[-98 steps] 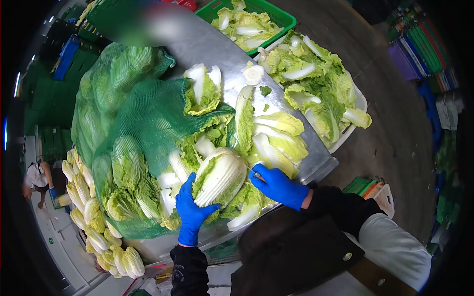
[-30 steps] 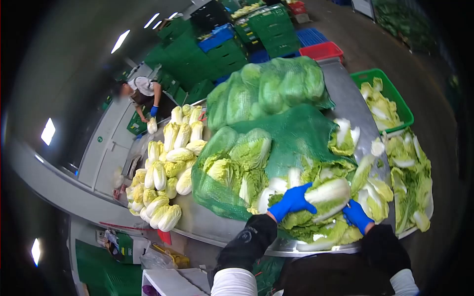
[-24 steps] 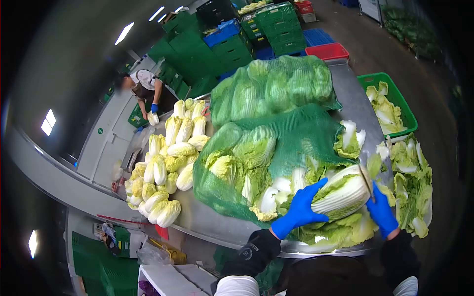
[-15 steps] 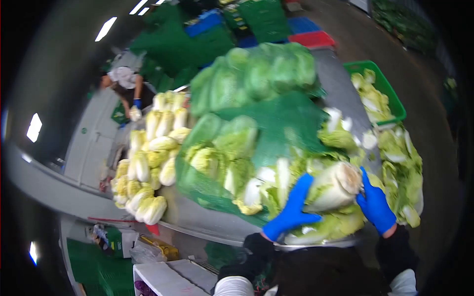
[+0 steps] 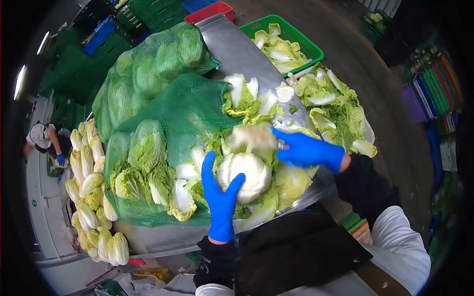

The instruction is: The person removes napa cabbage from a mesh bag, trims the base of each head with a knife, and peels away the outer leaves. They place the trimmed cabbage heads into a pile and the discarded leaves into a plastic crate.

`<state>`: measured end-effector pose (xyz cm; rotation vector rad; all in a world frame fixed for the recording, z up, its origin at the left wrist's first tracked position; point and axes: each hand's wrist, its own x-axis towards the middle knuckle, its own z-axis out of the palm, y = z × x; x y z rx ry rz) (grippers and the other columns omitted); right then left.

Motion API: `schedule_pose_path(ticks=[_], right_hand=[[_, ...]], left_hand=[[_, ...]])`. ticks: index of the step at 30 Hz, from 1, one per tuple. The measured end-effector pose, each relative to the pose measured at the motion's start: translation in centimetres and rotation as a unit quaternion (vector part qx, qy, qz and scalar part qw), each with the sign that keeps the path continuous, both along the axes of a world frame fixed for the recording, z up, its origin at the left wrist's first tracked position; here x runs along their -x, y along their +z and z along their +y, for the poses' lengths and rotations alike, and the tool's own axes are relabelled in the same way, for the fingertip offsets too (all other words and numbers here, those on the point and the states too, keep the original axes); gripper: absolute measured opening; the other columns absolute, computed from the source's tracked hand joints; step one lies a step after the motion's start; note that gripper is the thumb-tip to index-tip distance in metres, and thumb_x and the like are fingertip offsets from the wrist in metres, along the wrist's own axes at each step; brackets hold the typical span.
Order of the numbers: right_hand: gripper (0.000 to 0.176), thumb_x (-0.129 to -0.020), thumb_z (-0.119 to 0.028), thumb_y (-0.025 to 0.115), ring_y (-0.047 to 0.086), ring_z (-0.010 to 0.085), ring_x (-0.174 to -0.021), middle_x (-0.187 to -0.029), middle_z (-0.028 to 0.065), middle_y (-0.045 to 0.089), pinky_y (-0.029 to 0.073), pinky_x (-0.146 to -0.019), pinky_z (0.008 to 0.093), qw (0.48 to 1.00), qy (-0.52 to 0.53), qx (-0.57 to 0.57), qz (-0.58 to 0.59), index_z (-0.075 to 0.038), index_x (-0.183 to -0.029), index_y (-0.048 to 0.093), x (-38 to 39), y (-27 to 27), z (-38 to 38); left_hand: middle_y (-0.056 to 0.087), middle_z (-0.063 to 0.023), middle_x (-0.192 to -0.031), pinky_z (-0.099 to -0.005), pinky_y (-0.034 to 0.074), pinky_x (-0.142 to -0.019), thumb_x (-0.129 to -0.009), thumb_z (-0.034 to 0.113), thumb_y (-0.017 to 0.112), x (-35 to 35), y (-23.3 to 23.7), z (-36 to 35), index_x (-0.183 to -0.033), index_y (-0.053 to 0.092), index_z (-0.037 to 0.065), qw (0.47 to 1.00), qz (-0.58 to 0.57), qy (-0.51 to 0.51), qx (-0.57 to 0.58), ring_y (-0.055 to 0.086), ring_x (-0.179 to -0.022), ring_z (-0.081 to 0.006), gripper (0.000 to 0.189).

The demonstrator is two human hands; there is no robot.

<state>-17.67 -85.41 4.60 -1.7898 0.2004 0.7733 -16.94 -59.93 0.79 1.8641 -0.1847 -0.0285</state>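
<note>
My left hand (image 5: 218, 200), in a blue glove, steadies a Chinese cabbage (image 5: 252, 172), thumb across its white, freshly cut base and fingers along its side. Just above that base is a brownish stem end (image 5: 254, 137), smeared by motion. My right hand (image 5: 312, 151), also gloved in blue, is closed beside the stem end; a glint of metal at its fingers looks like part of a knife, mostly hidden. Loose trimmed leaves (image 5: 291, 185) lie under and around the cabbage. Left of it, more untrimmed cabbages (image 5: 148, 153) lie in an opened green mesh sack (image 5: 185, 106).
A full mesh sack of cabbages (image 5: 158, 64) stands farther back on the metal table (image 5: 229, 42). Trimmed cabbages (image 5: 89, 197) are stacked at left. A green crate (image 5: 316, 49) holds leaves, with a leaf heap (image 5: 340, 106) nearer. A co-worker (image 5: 43, 137) stands far left.
The view has swung to the right. The cabbage's brown stem end has come away, baring a white cut face. My right hand has moved across above the base; my left still holds the cabbage.
</note>
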Motion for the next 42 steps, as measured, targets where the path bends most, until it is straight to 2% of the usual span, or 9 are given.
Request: schedule_pose_path(ticks=[7,9,14,17,25,27,33,39,42], right_hand=[[0.049,-0.082,-0.028,0.067,0.057,0.0116,-0.064,-0.077,0.0046,0.060,0.047,-0.059,0.0252,0.929,-0.158,0.195,-0.271,-0.002,-0.121,0.051,0.7,-1.6,1.0],[0.052,-0.082,-0.021,0.069,0.054,0.0083,-0.082,-0.089,0.0031,0.060,0.046,-0.072,0.0251,0.891,-0.249,-0.103,-0.364,-0.002,-0.126,0.048,1.3,-1.8,5.3],[0.057,-0.083,-0.017,0.068,0.057,0.0115,-0.088,-0.098,0.0045,0.061,0.048,-0.077,0.0254,0.955,-0.261,-0.141,-0.011,-0.001,-0.131,0.043,4.5,-7.8,4.5],[0.056,-0.082,-0.022,0.069,0.057,0.0095,-0.087,-0.100,0.0056,0.062,0.048,-0.075,0.0235,0.894,-0.278,-0.133,-0.325,0.002,-0.127,0.047,4.1,-7.8,5.6],[0.052,-0.076,-0.032,0.073,0.053,0.0097,-0.078,-0.087,0.0081,0.063,0.046,-0.073,0.0269,0.943,-0.230,-0.078,-0.229,-0.001,-0.115,0.058,0.4,-5.8,7.5],[0.056,-0.074,-0.039,0.073,0.054,0.0121,-0.070,-0.079,0.0100,0.062,0.047,-0.069,0.0285,0.934,-0.235,-0.085,-0.254,0.000,-0.113,0.059,0.1,-5.2,7.7],[0.051,-0.074,-0.023,0.077,0.054,0.0085,-0.087,-0.096,0.0057,0.064,0.046,-0.081,0.0261,0.947,-0.196,-0.056,-0.249,0.001,-0.115,0.058,2.0,-3.7,9.7],[0.049,-0.075,-0.021,0.076,0.055,0.0100,-0.092,-0.101,0.0064,0.064,0.046,-0.084,0.0272,0.954,-0.192,-0.070,-0.218,0.000,-0.115,0.058,2.9,-4.9,9.2],[0.052,-0.073,-0.031,0.076,0.054,0.0115,-0.080,-0.091,0.0075,0.063,0.046,-0.076,0.0285,0.955,-0.198,-0.069,-0.212,-0.003,-0.113,0.059,3.3,-5.4,9.3]], left_hand=[[0.044,-0.0126,-0.132,-0.0348,0.035,-0.102,-0.071,0.009,0.072,-0.9,0.7,0.3,-0.132,0.040,0.000,0.993,0.071,-0.030,0.085,0.044,-0.119,-0.0224,0.069],[0.046,-0.0126,-0.130,-0.0345,0.035,-0.102,-0.071,0.009,0.071,-1.2,0.8,-0.2,-0.131,0.042,0.000,0.992,0.073,-0.034,0.093,0.045,-0.118,-0.0223,0.066],[0.052,-0.0111,-0.122,-0.0336,0.037,-0.100,-0.077,0.008,0.065,-2.5,0.0,1.2,-0.125,0.049,0.001,0.988,0.069,0.008,0.135,0.048,-0.113,-0.0212,0.052],[0.051,-0.0105,-0.124,-0.0341,0.036,-0.101,-0.077,0.008,0.065,-2.8,-0.4,1.4,-0.125,0.049,0.001,0.985,0.074,-0.009,0.156,0.046,-0.115,-0.0207,0.051],[0.043,-0.0201,-0.134,-0.0359,0.029,-0.105,-0.082,0.018,0.064,-4.1,-5.2,7.7,-0.133,0.037,-0.003,0.976,0.088,0.192,0.040,0.041,-0.124,-0.0284,0.061],[0.035,-0.0212,-0.140,-0.0370,0.024,-0.109,-0.079,0.013,0.067,-6.3,-6.3,12.5,-0.137,0.029,-0.004,0.903,-0.181,0.303,-0.244,0.034,-0.129,-0.0295,0.072],[0.046,-0.0167,-0.132,-0.0369,0.027,-0.106,-0.081,0.008,0.063,-4.4,-1.7,0.9,-0.130,0.044,0.001,0.993,-0.067,-0.084,-0.054,0.039,-0.126,-0.0260,0.053],[0.036,-0.0223,-0.138,-0.0427,0.028,-0.105,-0.078,0.006,0.061,-8.2,-10.8,6.7,-0.128,0.045,0.002,0.894,-0.087,0.132,-0.419,0.035,-0.127,-0.0372,0.052],[0.030,-0.0208,-0.143,-0.0428,0.026,-0.106,-0.078,0.010,0.067,-3.8,1.9,1.6,-0.133,0.039,0.002,0.943,-0.237,0.082,-0.220,0.031,-0.131,-0.0352,0.062]])
